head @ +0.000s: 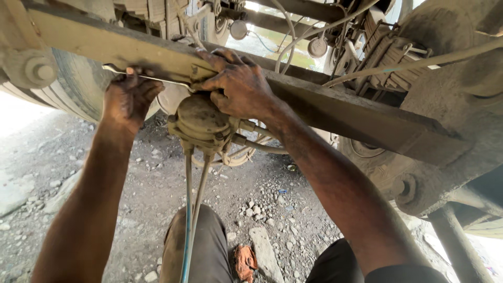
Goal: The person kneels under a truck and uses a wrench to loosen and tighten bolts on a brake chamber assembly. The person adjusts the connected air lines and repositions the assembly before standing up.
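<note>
- Underside of a heavy vehicle, seen from below; gravel ground strewn with small stones fills the lower half of the view.
- Dusty steel frame beam runs from 10 o'clock down to 3 o'clock across the scene.
- Round, grimy valve unit hangs under the beam near centre; thin air lines drop from it toward 6 o'clock, and more hoses leave its side toward 3 o'clock.
- Left hand, at 10 o'clock from the valve unit, is clenched around a slim metal wrench; the tool lies along the beam's lower edge, its free end poking out toward 9 o'clock.
- Right hand, at 1 o'clock from the valve unit, presses on the beam and the top of the unit, fingers spread and curled over the mounting spot; whether it grasps anything I cannot tell.
- Tyre sits behind the left hand at 9 o'clock; a large bolt head shows at the beam's upper end.
- Axle casting and leaf springs at 2 to 3 o'clock, with cables looping across the top.
- Person's knees in dark trousers at 6 o'clock; an orange rag and a flat stone lie on the ground between them.
</note>
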